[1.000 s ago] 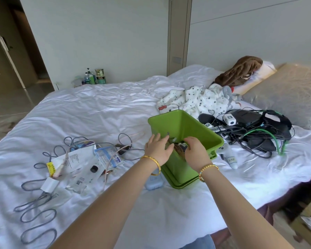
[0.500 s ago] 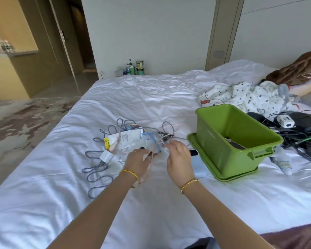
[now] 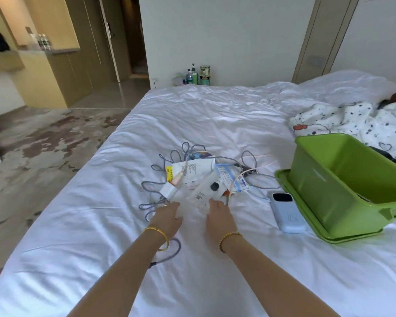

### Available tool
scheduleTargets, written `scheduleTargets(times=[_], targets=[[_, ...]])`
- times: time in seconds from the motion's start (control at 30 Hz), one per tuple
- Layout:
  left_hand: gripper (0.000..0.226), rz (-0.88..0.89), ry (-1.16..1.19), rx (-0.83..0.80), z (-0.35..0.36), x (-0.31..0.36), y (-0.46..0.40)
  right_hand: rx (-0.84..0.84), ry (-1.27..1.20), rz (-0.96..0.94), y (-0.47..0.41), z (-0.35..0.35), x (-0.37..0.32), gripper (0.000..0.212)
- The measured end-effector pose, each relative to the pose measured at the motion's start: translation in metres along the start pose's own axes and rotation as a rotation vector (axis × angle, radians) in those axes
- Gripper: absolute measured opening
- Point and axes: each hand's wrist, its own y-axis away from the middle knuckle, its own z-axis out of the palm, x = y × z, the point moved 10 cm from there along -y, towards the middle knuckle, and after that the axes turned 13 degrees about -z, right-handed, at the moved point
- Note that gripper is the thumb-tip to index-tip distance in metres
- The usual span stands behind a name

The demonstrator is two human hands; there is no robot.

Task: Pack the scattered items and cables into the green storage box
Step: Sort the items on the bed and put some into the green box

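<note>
Grey cable [image 3: 160,186]: you have it looped across the white bed sheet [image 3: 215,115] at the left of the pile, one loop trailing back under your left wrist.
White charger block [image 3: 167,190]: it lies at the pile's left edge, just ahead of your left hand.
Left hand [image 3: 168,219]: you hold it palm down at the near edge of the pile, fingers reaching forward and loosely together, touching a clear plastic bag [image 3: 193,200]; whether they pinch it cannot be told.
Paper packets [image 3: 192,171]: white sheets with a yellow label sit in the middle of the pile, on top of the cable.
Right hand [image 3: 220,219]: palm down beside your left, fingers extended toward the bag's near edge; their tips are hidden, so the hold cannot be told.
Blue-and-white pouch [image 3: 230,179]: it lies at the right of the pile, thin pale wires crossing it.
Pale blue power bank [image 3: 286,212]: flat on the sheet, between the pile and the box.
Green storage box [image 3: 343,179]: it stands on its green lid [image 3: 295,202] at your right, well apart from both hands.
</note>
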Motion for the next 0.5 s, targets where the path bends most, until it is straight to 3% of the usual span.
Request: scheduleTargets(times=[0.1, 0.3, 0.43, 0.5], targets=[[0.053, -0.018, -0.011, 0.021, 0.000, 0.011, -0.014, -0.018, 0.052, 0.096, -0.012, -0.007, 0.018, 0.046], [0.056, -0.137, 0.202, -0.069, 0.011, 0.032, -0.045, 0.055, -0.251, 0.306, -0.031, -0.006, 0.053, 0.031], [0.020, -0.183, 0.302, -0.119, 0.021, 0.040, -0.056, 0.059, -0.325, 0.364, -0.036, 0.002, 0.067, 0.031], [0.038, -0.175, 0.325, -0.116, 0.026, 0.042, -0.058, 0.050, -0.339, 0.399, -0.038, 0.005, 0.070, 0.033]])
